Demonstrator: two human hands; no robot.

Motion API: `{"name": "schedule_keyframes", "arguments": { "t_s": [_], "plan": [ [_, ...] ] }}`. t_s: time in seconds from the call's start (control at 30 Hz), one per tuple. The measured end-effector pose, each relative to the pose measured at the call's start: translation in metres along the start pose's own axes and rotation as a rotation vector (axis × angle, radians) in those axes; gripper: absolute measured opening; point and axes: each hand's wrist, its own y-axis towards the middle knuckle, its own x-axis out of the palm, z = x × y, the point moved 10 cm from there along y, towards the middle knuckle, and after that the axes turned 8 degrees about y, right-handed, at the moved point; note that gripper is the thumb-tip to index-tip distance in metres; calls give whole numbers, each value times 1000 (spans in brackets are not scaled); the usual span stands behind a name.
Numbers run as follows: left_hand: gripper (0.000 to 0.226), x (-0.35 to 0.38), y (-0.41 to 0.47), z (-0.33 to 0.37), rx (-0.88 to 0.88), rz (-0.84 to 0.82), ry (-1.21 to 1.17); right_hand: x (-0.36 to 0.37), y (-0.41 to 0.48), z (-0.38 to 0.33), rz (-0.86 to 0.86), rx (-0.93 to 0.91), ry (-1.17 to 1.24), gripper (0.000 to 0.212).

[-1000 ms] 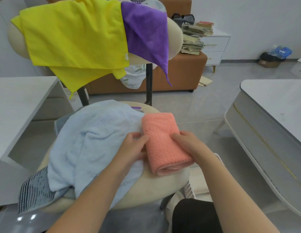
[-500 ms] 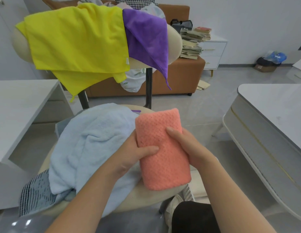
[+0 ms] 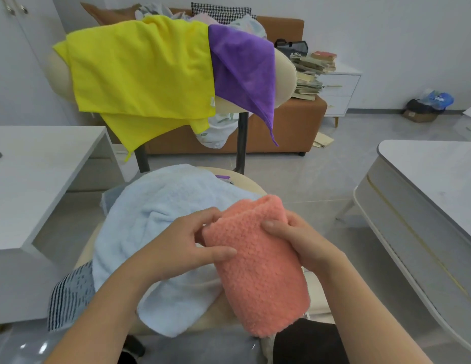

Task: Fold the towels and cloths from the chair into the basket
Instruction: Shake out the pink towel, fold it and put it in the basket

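Folded coral towel (image 3: pixel 258 264) between both hands; left hand (image 3: pixel 184 248); right hand (image 3: pixel 300 243)

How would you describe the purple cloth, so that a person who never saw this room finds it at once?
Look at the beige padded chair in front of the orange sofa. Two cloths hang over its backrest; the purple microfibre cloth is the right one, beside the large yellow cloth. It alone hangs down in a long pointed corner.

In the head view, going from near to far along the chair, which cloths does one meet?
Coral towel held in both hands, left hand and right hand → light blue towel on the seat → yellow cloth and purple cloth, side by side over the backrest.
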Motion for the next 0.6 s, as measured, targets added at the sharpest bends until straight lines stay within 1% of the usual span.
{"name": "schedule_keyframes", "arguments": {
  "t_s": [0.07,0.13,0.23,0.33,0.43,0.53,0.6],
  "plan": [
    [53,-7,-3,-6,6,17,137,-3,1,2,32,11,-33,28],
    [43,-13,-6,-3,46,46,141,-5,2,2,46,3,-51,18],
    [24,-17,-10,3,97,79,94,-3,3,3,30,8,-58,21],
    [19,-20,-15,12,170,145,123,-3,3,4,26,19,-25,20],
    [13,-22,-22,24,251,205,146,-4,4,4,48,13,-51,21],
    [17,-25,-25,19,214,205,96,-7,5,3,95,-5,-88,26],
    [15,-31,-25,13,172,226,162,-5,7,4,107,-14,-73,27]
  ]
}}
